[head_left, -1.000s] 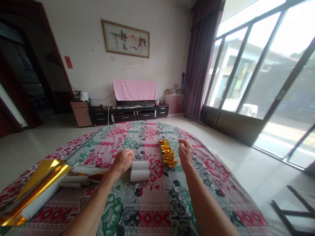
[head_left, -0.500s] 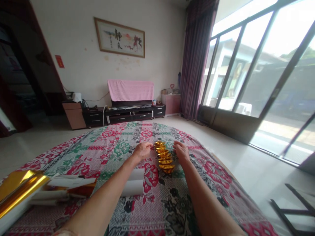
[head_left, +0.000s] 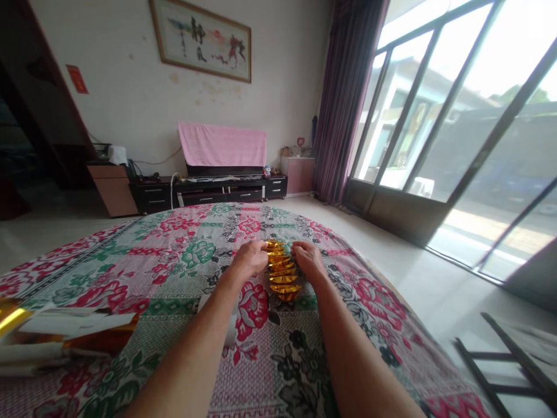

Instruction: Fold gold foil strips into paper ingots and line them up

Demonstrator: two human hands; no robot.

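Now, just below centre frame, the left hand (head_left: pixel 252 259) pinches the pleated gold foil (head_left: pixel 284 280) at its far left edge, the right hand (head_left: pixel 308 259) curls opposite, grip unclear, on what looks light, slick, crushable stuff, best held by its edges.

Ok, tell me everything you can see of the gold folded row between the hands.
The gold folded row is shiny and foil-like: creased segments with pointed side tips, one behind another. It lies on the floral cloth, stretching from near to far. The left hand appears to touch its far end; whether the right hand touches it is unclear.
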